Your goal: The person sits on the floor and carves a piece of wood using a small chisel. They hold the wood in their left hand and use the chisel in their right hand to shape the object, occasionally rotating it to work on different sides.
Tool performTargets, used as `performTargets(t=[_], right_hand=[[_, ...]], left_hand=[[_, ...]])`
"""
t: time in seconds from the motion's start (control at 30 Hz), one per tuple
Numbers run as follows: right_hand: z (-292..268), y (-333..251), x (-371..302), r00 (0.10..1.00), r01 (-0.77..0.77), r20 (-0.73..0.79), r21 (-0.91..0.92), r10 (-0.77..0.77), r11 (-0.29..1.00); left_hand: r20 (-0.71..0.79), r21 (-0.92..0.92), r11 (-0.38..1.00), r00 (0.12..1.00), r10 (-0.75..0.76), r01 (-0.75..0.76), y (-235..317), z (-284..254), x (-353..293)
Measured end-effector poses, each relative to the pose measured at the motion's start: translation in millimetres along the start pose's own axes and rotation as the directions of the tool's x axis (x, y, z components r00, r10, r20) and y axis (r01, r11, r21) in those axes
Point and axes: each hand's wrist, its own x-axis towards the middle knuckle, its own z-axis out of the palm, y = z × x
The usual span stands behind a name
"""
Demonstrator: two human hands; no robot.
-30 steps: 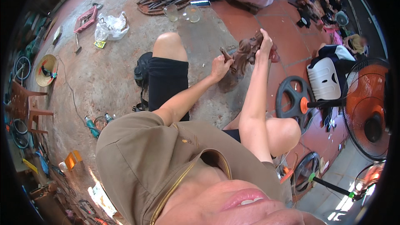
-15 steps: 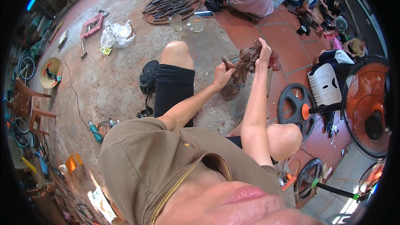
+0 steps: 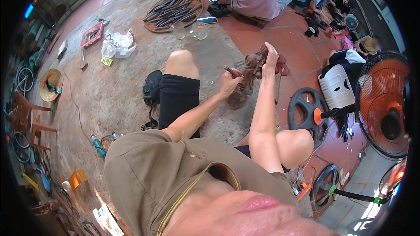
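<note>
My left hand (image 3: pixel 230 83) is closed round a short, dark, stick-like carving chisel (image 3: pixel 230 70); its blade end is hidden against the work. Just right of it stands a brown wood carving (image 3: pixel 251 71) with a knobbly, deeply cut surface. My right hand (image 3: pixel 271 57) presses on the carving's upper right side, fingers stretched up along it, steadying it. A reddish part of the carving (image 3: pixel 282 66) shows beyond that wrist. The carving rests low between my knees, above a dusty patch of floor.
Ahead lies a round woven tray (image 3: pixel 192 1) of slender dark tools, beside glass mugs (image 3: pixel 200 30) and a phone (image 3: pixel 207 19). A plastic bag (image 3: pixel 119 43), pink basket (image 3: pixel 92 35) and hammer (image 3: pixel 83 60) lie left. A fan (image 3: pixel 385 105) stands right; people sit ahead.
The whole view has shifted slightly. My left hand and the chisel have tilted a little against the carving; my right hand keeps its place on it.
</note>
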Motion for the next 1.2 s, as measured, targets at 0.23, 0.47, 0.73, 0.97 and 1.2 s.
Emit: performTargets(t=[0.23, 0.47, 0.73, 0.97, 1.2], right_hand=[[-0.2, -1.1, 0.3, 0.999, -0.030, 0.018, 0.013, 0.030, 0.999], [1.9, -5.7, -1.8, 0.997, -0.062, 0.053, 0.021, 0.061, 0.998], [-0.5, -5.4, -0.5, 0.994, -0.080, 0.079, 0.098, 0.073, 0.992], [2.7, -8.3, -5.0, 0.991, -0.079, 0.115, 0.107, 0.067, 0.991], [-5.1, -11.0, -12.5, 0.962, -0.089, 0.267, 0.134, 0.051, 0.987]], left_hand=[[0.029, -0.086, 0.996, 0.999, -0.023, 0.025, 5.9, 1.0, -0.4], [0.029, -0.084, 0.996, 1.000, -0.005, 0.008, -3.5, -1.4, 2.1], [0.061, -0.044, 0.998, 0.998, -0.033, 0.036, 2.9, -0.2, 2.1], [0.097, -0.082, 0.997, 0.995, -0.001, 0.009, 1.5, -1.9, 3.6], [0.115, -0.124, 0.992, 0.993, -0.004, 0.018, 7.0, -1.1, 1.0]])
